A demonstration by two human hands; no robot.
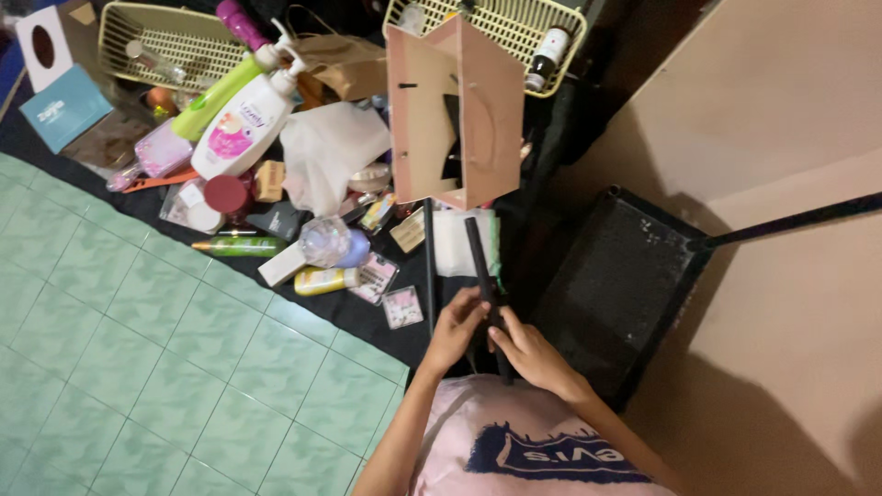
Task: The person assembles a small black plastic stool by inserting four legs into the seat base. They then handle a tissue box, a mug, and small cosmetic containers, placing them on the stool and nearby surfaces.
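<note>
Both of my hands are closed around a long thin black rod that points away from me over the black mat. My left hand grips its near end from the left, and my right hand holds it from the right, a little closer to my body. Just beyond the rod's far tip stands a pink cardboard organiser with slots cut in it. A second thin black rod lies on the mat just left of the one I hold.
A black mat is crowded with toiletries: a white pump bottle, a green bottle, small jars and tubes. Two cream plastic baskets sit at the back. A black mesh stool stands at right. Green floor tiles lie at left.
</note>
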